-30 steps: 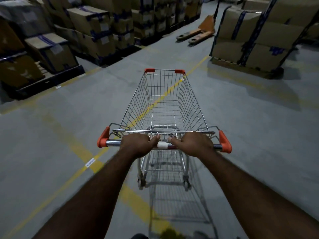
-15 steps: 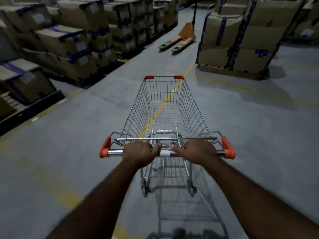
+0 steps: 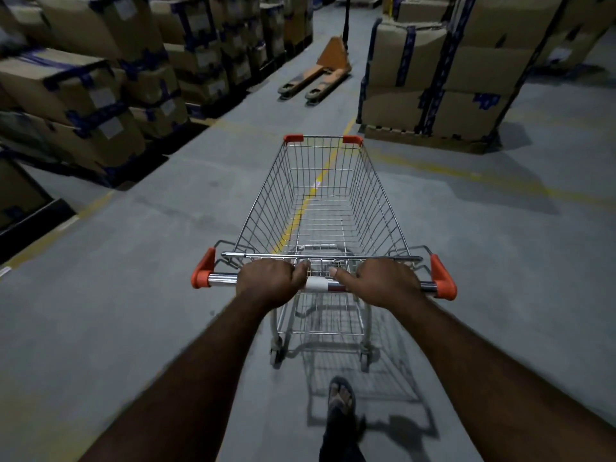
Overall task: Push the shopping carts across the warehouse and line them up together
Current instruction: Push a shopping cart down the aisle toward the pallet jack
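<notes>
An empty wire shopping cart point(image 3: 380, 195) with orange corner caps stands straight ahead of me on the grey floor. Its chrome handle bar point(image 3: 221, 279) has orange ends. My left hand point(image 3: 270, 281) is closed around the bar left of its white middle label. My right hand point(image 3: 383, 282) grips the bar just right of that label. Both arms reach forward. The cart's nose points along a yellow floor line toward the aisle ahead. No other cart is in sight.
Stacked cardboard boxes point(image 3: 83, 91) on pallets line the left side. A tall pallet of boxes point(image 3: 443, 78) stands at the right front. An orange pallet jack point(image 3: 320, 71) lies in the aisle ahead between them. My sandalled foot point(image 3: 340, 396) steps behind the cart.
The cart and I have rolled forward down the aisle; the boxes and pallet jack are closer and the view has swung left to right. Both hands keep their grip. My foot now shows.
</notes>
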### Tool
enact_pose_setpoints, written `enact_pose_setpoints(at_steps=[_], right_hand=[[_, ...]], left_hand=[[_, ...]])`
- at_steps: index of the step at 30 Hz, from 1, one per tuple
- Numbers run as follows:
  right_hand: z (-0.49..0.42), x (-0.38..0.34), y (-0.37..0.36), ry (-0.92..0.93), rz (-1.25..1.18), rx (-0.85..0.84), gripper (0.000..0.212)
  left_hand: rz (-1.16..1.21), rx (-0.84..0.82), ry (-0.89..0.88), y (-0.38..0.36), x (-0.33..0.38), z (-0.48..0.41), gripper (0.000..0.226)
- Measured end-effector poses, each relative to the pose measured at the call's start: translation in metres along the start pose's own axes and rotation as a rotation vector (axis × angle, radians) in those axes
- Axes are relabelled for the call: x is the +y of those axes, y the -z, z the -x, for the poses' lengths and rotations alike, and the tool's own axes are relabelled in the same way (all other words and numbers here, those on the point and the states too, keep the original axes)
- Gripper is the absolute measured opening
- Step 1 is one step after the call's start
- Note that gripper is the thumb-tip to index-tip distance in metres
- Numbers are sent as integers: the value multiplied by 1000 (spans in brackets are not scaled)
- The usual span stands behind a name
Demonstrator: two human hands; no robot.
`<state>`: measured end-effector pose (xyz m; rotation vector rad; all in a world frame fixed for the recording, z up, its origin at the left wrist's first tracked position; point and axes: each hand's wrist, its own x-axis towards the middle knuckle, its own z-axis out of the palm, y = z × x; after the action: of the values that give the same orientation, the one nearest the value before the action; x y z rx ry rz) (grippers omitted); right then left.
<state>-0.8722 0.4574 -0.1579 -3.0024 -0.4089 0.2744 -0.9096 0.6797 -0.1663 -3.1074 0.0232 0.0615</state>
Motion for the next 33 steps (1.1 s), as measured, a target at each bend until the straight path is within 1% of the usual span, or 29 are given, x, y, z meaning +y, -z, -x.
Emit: enact_pose_setpoints(at_steps=[5, 9, 13, 16, 20, 25, 28, 33], right_hand=[[-100, 33, 22, 7, -17, 17, 98], [-166, 55, 41, 24, -23, -27, 87], [-234, 72, 53, 18, -42, -9, 98], [-280, 78, 61, 22, -43, -22, 96], [-349, 84, 72, 11, -30, -21, 94], [-445, 89, 86, 27, 6, 0, 96], [-507, 89, 95, 18, -16, 21, 98], [-603, 84, 111, 20, -14, -8, 101]], left_hand=[[12, -7, 17, 7, 5, -105, 69], [15, -35, 23, 12, 8, -179, 71], [7, -26, 38, 16, 5, -249, 70], [3, -31, 55, 16, 1, -296, 69], [1, -12, 66, 15, -13, -364, 68], [10, -12, 91, 16, -34, -458, 71], [4, 7, 95, 18, -51, -517, 71], [5, 18, 77, 25, -81, -610, 71]])
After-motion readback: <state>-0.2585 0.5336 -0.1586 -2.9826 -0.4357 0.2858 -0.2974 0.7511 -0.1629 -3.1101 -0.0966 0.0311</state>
